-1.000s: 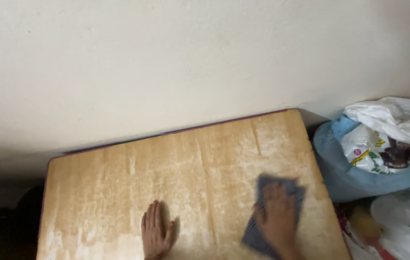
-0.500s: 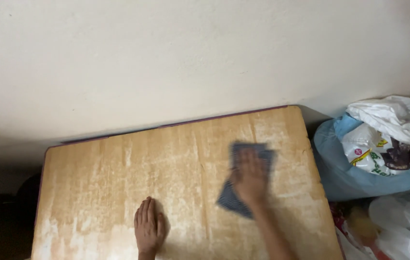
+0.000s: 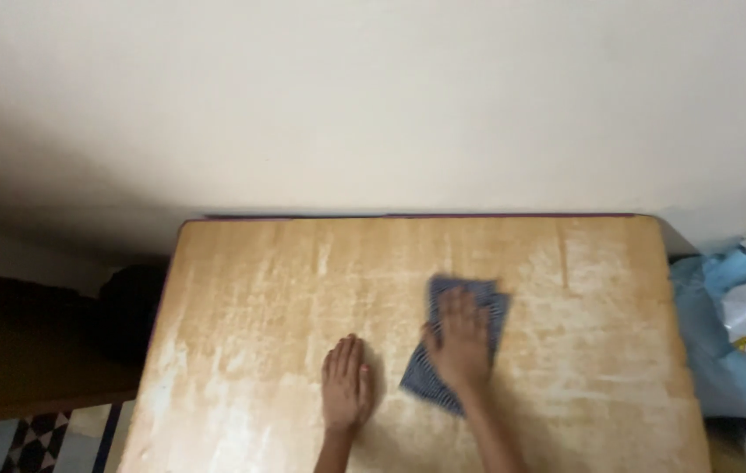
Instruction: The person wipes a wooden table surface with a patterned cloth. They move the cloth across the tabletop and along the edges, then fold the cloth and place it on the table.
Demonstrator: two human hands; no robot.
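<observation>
The right hand lies flat, fingers spread, pressed on a blue cloth near the middle of the wooden bench; it clamps nothing, only pins the fabric down. The left hand rests open and empty just to the cloth's left, palm on the wood. The cloth looks soft, light and limp (possibly damp, though blur hides that), best gathered at a free corner. Bags sit at far right.
</observation>
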